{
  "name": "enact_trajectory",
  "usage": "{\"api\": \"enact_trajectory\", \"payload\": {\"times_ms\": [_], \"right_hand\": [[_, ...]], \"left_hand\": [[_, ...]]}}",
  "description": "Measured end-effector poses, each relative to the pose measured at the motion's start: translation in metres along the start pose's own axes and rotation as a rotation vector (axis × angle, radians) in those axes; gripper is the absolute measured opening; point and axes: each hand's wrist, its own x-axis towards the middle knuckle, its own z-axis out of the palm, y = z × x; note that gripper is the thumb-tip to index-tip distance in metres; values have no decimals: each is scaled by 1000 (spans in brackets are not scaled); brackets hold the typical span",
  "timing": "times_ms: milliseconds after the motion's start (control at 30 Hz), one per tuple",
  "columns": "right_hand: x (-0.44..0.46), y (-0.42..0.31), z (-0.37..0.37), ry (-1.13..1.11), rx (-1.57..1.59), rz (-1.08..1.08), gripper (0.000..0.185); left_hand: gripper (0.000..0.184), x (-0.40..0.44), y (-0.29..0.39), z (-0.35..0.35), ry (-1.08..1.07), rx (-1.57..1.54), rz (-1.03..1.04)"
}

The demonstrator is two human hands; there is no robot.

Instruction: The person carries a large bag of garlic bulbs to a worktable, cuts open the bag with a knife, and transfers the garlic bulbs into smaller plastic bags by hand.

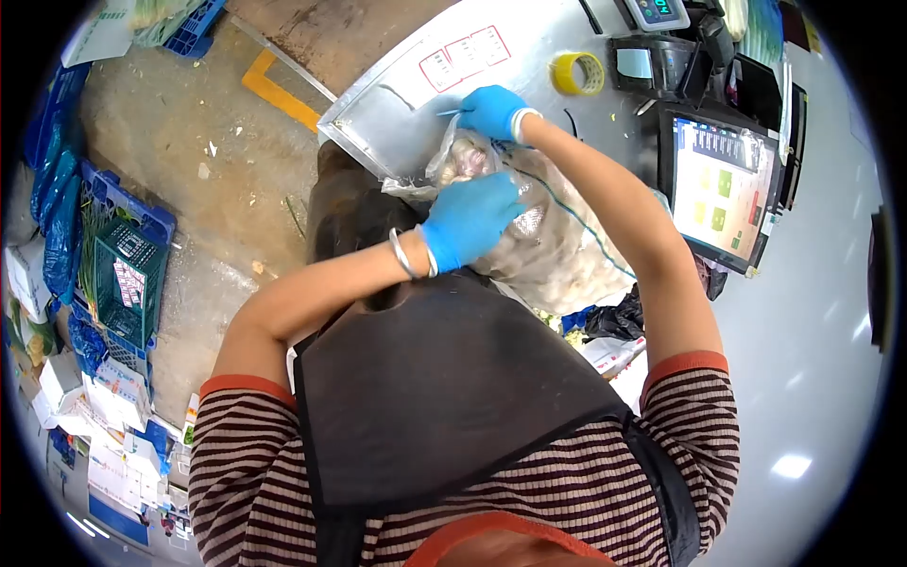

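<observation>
Head view, small bag: I see the clear bag (pixel 436 170) of garlic (pixel 468 156) at upper centre, between both hands, above the net sack (pixel 576 255).
Right hand: gloved, fingertips together at the bag's upper edge; I can't tell what the thin pale strip (pixel 448 113) there is. I'd hold the film lightly, as it looks easy to tear.
Left hand: gloved (pixel 472 219), curled over the bag's lower side; its grip is hidden. I'd support the bulbs from below.
In the way: the bulging sack under my right forearm.
Around: tape roll (pixel 564 76) and printed labels (pixel 465 59) on the metal table (pixel 373 142), upper centre; screen (pixel 713 184) at right.
</observation>
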Motion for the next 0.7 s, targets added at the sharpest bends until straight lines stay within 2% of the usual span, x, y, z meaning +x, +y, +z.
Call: {"api": "enact_trajectory", "payload": {"times_ms": [100,200,233,333,367,467,500,533,600,633,700], "right_hand": [[-10,16,-11,-60,233,-28,32],[-29,13,-21,-185,402,55,33],[-30,14,-22,-197,470,75,34],[-43,4,-40,-215,658,90,38],[-49,-1,-45,-217,721,89,40],[-72,14,-55,111,468,-219,49],[-84,11,-63,107,143,-128,53],[-96,13,-60,88,6,-63,46],[-114,8,-56,-35,-33,14,39],[-115,14,-43,156,113,-56,23],[-123,6,-37,260,209,-115,18]], "left_hand": [[26,-19,-3,8,-13,14,-113],[38,-17,4,-3,13,-204,-497],[49,-15,-6,2,115,-233,-446],[53,9,-12,-3,56,-131,-472],[50,19,-11,-11,-88,-139,-556],[38,24,-51,7,-148,-88,-495],[34,25,-51,5,-124,-127,-489],[34,25,-52,5,-104,-136,-472],[33,20,-59,12,-75,-158,-436],[31,20,-67,19,-26,-198,-438],[27,27,-82,27,75,-280,-438]]}}
